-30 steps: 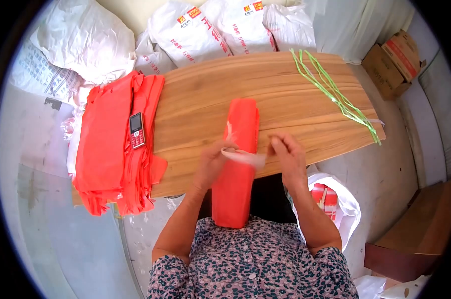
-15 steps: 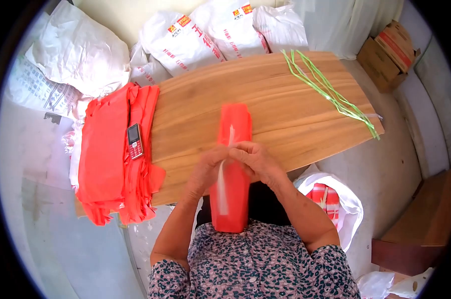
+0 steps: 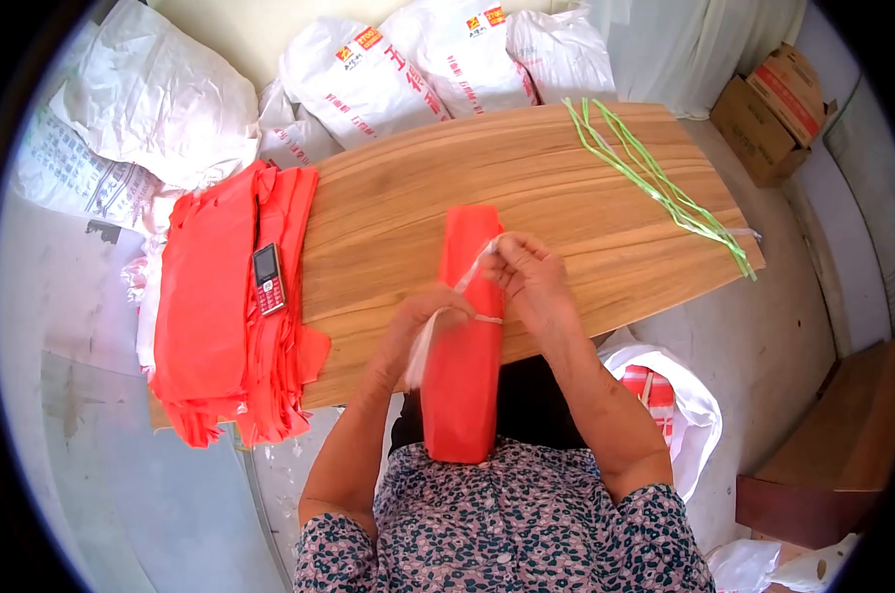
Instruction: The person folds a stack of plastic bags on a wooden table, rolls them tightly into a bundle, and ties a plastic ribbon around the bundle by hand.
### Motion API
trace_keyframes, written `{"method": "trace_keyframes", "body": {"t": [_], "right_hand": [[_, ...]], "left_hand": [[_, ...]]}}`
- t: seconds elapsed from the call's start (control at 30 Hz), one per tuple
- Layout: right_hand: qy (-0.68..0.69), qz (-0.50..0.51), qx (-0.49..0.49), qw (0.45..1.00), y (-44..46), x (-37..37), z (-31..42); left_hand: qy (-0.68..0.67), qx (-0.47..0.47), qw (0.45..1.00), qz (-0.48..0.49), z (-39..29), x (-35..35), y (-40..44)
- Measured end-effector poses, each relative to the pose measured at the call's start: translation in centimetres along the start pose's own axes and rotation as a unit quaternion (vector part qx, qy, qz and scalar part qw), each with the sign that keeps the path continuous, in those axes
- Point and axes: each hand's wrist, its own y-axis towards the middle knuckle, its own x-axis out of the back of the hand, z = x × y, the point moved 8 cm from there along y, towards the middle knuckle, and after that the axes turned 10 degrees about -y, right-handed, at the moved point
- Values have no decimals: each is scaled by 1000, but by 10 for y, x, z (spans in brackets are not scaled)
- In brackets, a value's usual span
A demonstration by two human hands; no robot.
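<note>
A long folded bundle of red fabric (image 3: 464, 395) lies from the table's near edge back to my lap. Around its middle runs a thin white tie strip (image 3: 420, 348). My right hand (image 3: 531, 277) pinches one end of the strip, drawn up and to the right above the bundle. On the left side, my left hand (image 3: 430, 308) is closed on the strip where it loops, its loose tail hanging beside the fabric. The fingertips of my left hand are partly blurred.
A tall stack of red fabric pieces (image 3: 205, 306) covers the table's left end, with a mobile phone (image 3: 268, 280) on it. Green strips (image 3: 655, 188) lie at the right of the wooden table (image 3: 388, 217). White sacks (image 3: 359, 84) stand behind; an open white bag (image 3: 699, 410) holds red-striped bundles.
My right hand has moved up and right, pulling the strip end away from my left hand. My hands were together over the bundle; now they are apart, and the strip crosses the bundle.
</note>
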Motion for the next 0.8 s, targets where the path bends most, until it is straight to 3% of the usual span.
{"method": "trace_keyframes", "body": {"t": [0.03, 0.13, 0.17, 0.23, 0.3, 0.37, 0.43, 0.53, 0.63, 0.8], "right_hand": [[31, -32, 18, 999, 2, 7, 4], [-118, -83, 145, 979, -2, 23, 38], [-231, -22, 152, 961, -5, 10, 41], [-442, 97, 157, 878, -28, -28, 50], [-557, 164, 374, 723, -35, -52, 33], [-603, 220, 404, 651, -37, -59, 16], [-604, 272, 259, 703, -27, -49, 0], [-689, 244, 313, 606, -23, -40, 2], [-690, 178, 383, 587, -31, -44, 23], [-722, 164, 307, 598, -56, -47, 36]], "left_hand": [[-37, 14, 999, -5, -2, -1, 0], [-91, 43, 995, -17, 3, 0, -1], [-100, 50, 994, -21, 5, 1, -1], [-85, 63, 994, -9, 7, 1, 1], [-69, 54, 996, 14, 6, -2, 4], [-51, 20, 998, 40, 2, -3, 4], [-12, 20, 999, 36, -3, -4, 3], [-39, 62, 997, 3, 9, 3, 3], [-27, 77, 996, -30, 13, 10, 9], [-67, 101, 989, -81, 1, 6, 11]]}}
